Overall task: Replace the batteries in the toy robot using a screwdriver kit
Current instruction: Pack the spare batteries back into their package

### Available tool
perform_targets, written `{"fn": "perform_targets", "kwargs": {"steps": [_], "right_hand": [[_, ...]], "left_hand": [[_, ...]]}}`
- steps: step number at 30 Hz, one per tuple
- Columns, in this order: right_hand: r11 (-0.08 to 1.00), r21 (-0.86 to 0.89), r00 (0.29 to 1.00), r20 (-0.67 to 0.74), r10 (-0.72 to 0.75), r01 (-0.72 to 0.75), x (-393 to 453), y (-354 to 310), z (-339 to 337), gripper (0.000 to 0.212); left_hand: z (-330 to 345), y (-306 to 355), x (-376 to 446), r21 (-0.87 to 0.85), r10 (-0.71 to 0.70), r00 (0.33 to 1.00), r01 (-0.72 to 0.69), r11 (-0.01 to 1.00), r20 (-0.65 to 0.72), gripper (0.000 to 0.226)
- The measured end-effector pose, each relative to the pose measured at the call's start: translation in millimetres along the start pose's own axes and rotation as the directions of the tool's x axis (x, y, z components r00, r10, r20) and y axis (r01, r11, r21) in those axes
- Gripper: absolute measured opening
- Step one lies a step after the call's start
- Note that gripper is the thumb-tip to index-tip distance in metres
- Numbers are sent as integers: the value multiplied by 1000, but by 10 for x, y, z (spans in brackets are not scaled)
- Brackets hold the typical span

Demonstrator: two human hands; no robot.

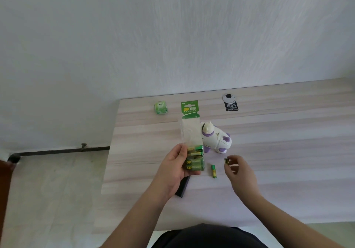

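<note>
Green-and-gold battery pack point(193, 152) sits centre frame, held up off the table by the left hand point(175, 168), fingers and thumb wrapped round its lower end where the cells are. Upper part is thin clear plastic w/ a card header: floppy and crinkly, so best held low by the cells, as it is now. Cells probably dense for their size, smooth and round, likely to roll.

Right hand point(237, 168), right of centre, pinches one battery point(227, 161) betw. thumb and fingertips, just above the table surface. A thinner loose battery point(213, 171) lies flat on the table betw. the two hands, apart from both.

Toy robot point(216, 139), white hard plastic w/ purple trim, stands on the table just above the hands, partly behind the pack. Looks light and rigid; body shell is the safest place to hold, not the small ears or legs. Can't tell if the battery hatch is open.

A dark flat case point(183, 187) pokes out from under the left hand, poss. the screwdriver kit, can't confirm.

Table point(288, 132) is pale wood-grain laminate, smooth, so round cells may wander. Upper edge: green cube-ish packet point(161, 108) at left, black tag point(231, 105) w/ "100%" at right. Pale textured wall fills the top half; dark pipe point(57, 150) runs along the left by the floor.
</note>
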State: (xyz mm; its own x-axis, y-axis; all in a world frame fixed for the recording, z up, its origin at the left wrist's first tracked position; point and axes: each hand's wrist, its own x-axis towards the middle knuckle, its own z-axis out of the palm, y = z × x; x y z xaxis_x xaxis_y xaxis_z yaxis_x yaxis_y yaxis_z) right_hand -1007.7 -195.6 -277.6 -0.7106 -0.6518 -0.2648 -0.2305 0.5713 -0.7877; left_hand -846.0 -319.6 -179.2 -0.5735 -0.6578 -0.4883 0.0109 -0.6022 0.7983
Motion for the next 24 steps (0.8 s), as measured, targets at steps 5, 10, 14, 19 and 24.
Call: {"fn": "perform_targets", "kwargs": {"steps": [5, 10, 14, 19, 24], "right_hand": [[910, 384, 984, -143, -109, 156, -200, -767, -414, 21], [851, 421, 948, -176, -263, 314, -291, -1220, -644, 26], [867, 377, 945, -128, -300, 326, -275, -1330, -648, 26], [901, 301, 950, -98, -296, 312, -206, -1330, -607, 25], [916, 128, 924, -80, -373, 381, -188, -1282, -663, 17]], "left_hand": [[114, 5, 34, -69, -23, 998, 27, 997, 63, 29], [241, -28, 75, -61, -31, 996, 36, 997, 86, 33], [320, -50, 72, -24, -20, 993, 23, 999, 118, 32], [407, -49, 47, -11, -4, 990, 6, 1000, 138, 30], [420, -51, 49, 20, 21, 992, -24, 1000, 127, 31]]}}
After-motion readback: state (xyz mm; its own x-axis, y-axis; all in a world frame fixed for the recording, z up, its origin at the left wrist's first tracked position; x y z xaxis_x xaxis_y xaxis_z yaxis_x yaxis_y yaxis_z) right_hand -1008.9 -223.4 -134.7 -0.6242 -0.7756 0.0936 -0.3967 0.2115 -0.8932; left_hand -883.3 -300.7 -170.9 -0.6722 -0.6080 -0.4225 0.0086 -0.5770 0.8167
